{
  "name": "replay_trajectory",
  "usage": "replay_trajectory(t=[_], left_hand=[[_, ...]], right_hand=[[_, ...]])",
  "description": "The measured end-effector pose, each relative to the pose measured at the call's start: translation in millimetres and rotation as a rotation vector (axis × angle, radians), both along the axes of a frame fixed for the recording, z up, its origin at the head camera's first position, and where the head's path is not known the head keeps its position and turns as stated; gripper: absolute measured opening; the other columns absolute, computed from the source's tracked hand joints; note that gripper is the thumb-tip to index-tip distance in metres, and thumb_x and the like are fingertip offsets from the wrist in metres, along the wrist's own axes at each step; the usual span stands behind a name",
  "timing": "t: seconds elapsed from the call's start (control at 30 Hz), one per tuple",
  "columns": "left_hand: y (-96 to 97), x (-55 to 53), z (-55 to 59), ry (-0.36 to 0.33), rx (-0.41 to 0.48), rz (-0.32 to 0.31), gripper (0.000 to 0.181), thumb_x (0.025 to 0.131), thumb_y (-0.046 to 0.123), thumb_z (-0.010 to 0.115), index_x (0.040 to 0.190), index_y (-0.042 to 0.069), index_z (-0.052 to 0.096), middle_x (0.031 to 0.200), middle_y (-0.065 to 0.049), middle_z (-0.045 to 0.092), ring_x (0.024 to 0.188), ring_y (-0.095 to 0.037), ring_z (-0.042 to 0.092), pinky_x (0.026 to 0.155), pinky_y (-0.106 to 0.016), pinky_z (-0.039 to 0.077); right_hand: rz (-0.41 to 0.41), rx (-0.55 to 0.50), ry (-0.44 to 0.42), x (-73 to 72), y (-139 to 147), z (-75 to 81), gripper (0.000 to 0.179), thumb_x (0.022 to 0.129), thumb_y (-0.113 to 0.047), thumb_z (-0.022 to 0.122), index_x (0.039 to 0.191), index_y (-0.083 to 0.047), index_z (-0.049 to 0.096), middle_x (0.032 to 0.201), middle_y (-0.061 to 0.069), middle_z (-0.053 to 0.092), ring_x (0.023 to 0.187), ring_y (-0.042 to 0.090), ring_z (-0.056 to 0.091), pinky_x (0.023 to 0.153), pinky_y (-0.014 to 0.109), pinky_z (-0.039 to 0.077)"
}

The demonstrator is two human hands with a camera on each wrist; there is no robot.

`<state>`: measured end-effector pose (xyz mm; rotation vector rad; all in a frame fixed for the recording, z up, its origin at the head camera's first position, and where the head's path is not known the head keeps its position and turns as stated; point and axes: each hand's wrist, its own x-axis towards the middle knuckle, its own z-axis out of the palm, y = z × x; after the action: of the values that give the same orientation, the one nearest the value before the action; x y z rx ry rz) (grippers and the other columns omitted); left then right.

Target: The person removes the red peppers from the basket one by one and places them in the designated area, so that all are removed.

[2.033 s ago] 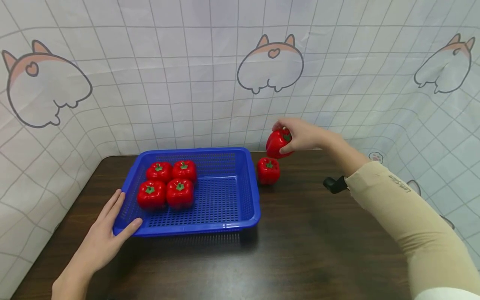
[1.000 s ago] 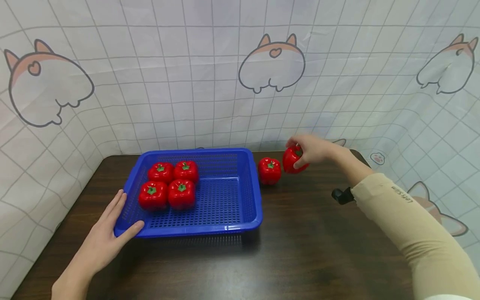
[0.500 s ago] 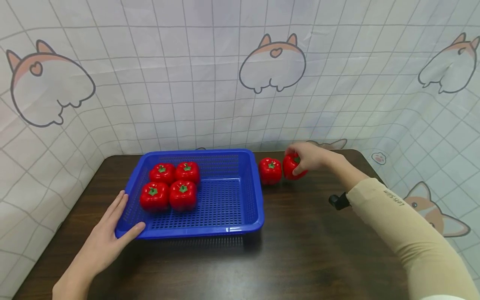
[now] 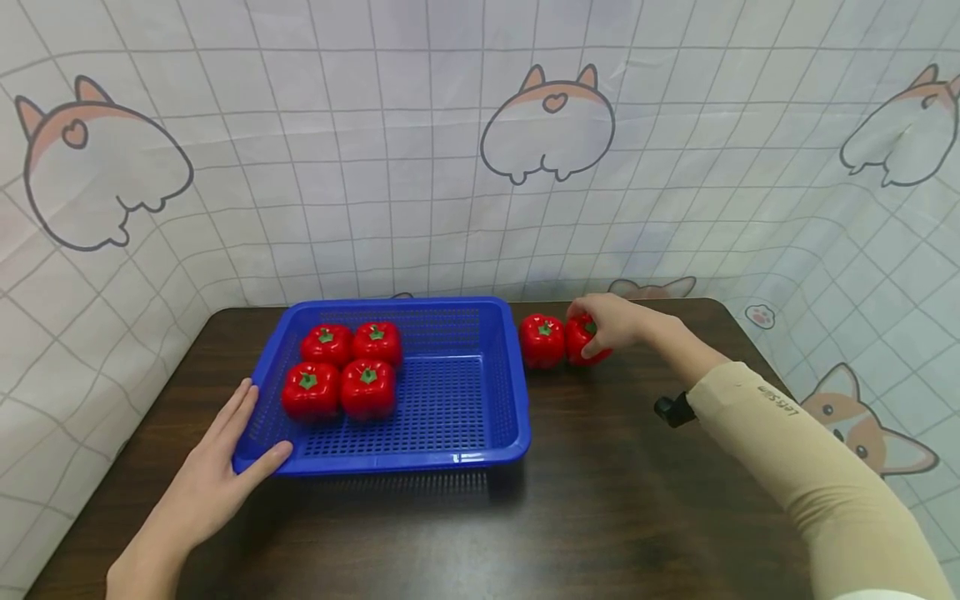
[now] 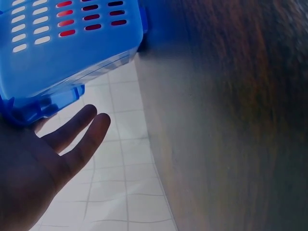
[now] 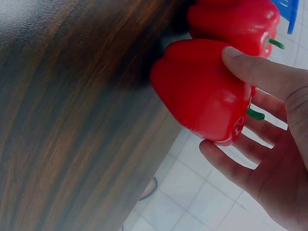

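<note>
My right hand [image 4: 613, 323] grips a red bell pepper [image 6: 202, 91] from above, thumb on the near side and fingers behind it. This pepper stands at the back of the table, right beside a second red bell pepper [image 4: 542, 342]. Several more red bell peppers [image 4: 368, 390] sit grouped in the left half of a blue plastic basket [image 4: 450, 459]. At the basket's front left corner rests my left hand [image 4: 213, 475], fingers along the left rim and thumb at the front rim. Its fingers look extended in the left wrist view.
The dark wooden table [image 4: 600, 500] ends at the back against a white gridded cloth [image 4: 360, 167] with cartoon corgis. A black object [image 4: 673, 410] sticks out by the right sleeve's cuff. The basket's right half shows its bare perforated floor.
My right hand has carried its pepper from behind the second pepper, rightward and down to the table, then slightly left against that one. My left hand stays at the basket corner.
</note>
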<state>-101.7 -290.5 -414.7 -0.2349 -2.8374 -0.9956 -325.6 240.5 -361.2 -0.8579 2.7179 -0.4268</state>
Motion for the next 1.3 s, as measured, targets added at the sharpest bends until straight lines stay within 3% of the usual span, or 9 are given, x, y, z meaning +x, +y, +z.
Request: replay_trajectory(t=[0.33, 0.53, 0.97, 1.3], left_hand=[[1.1, -0.4, -0.2, 0.009, -0.017, 0.004, 0.086, 0.102, 0.04, 0.062, 0.165, 0.009, 0.013, 0.172, -0.007, 0.002, 0.15, -0.052, 0.016, 0.108, -0.078, 0.02], [1.3, -0.8, 0.1, 0.011, -0.032, 0.005, 0.086, 0.102, 0.041, 0.062, 0.165, 0.009, 0.014, 0.172, -0.007, 0.004, 0.149, -0.052, 0.017, 0.107, -0.078, 0.022], [4.3, -1.4, -2.5, 0.077, -0.029, 0.045, 0.079, 0.104, 0.038, 0.059, 0.165, 0.007, 0.019, 0.171, -0.012, 0.011, 0.149, -0.051, 0.021, 0.108, -0.076, 0.023], [7.3, -2.9, -2.2, 0.048, -0.034, 0.059, 0.081, 0.103, 0.04, 0.06, 0.165, 0.007, 0.018, 0.171, -0.014, 0.009, 0.148, -0.053, 0.02, 0.106, -0.079, 0.023]], right_hand=[[-0.01, 0.0, -0.003, -1.3, 1.2, -5.1, 0.061, 0.084, -0.009, 0.084, 0.136, 0.003, 0.056, 0.134, 0.02, 0.061, 0.123, 0.038, 0.056, 0.102, 0.055, 0.049], [0.009, -0.007, -0.001, -2.3, 2.1, -0.4, 0.064, 0.083, -0.009, 0.085, 0.138, 0.004, 0.055, 0.137, 0.02, 0.06, 0.126, 0.039, 0.056, 0.103, 0.056, 0.048], [0.014, 0.007, 0.067, -5.1, -19.4, 42.6, 0.059, 0.088, -0.01, 0.08, 0.14, 0.0, 0.054, 0.141, 0.022, 0.055, 0.132, 0.041, 0.048, 0.107, 0.059, 0.043], [0.009, 0.034, 0.131, -0.2, -71.5, 65.6, 0.052, 0.093, -0.021, 0.075, 0.141, -0.011, 0.056, 0.143, 0.011, 0.056, 0.134, 0.031, 0.049, 0.11, 0.052, 0.042]])
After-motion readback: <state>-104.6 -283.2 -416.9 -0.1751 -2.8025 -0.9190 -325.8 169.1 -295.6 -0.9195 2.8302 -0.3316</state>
